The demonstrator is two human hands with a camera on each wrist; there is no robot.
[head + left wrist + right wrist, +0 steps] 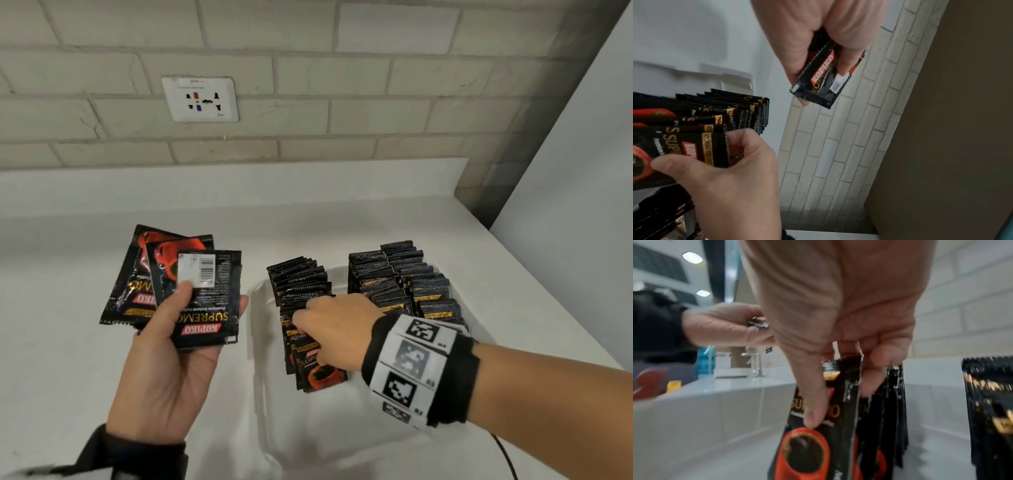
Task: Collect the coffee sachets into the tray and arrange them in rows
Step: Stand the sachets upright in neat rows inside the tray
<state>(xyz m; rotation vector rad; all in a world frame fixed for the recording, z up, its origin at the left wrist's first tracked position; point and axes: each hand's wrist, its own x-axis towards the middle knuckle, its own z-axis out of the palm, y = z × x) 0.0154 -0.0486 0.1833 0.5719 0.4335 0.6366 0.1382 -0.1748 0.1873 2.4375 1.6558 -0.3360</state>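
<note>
Nearby, wall socket (200, 99) overlooks white counter (342, 226).

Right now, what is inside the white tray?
The tray holds upright rows of black coffee sachets. The right hand grips the front sachets of the left row and covers part of that row.

Head view looks down over bench (342, 219) toward brick wall. Left wrist close, faces wall. Right wrist very close, low inside tray (715, 410). All share sachet rows (301, 284).
</note>
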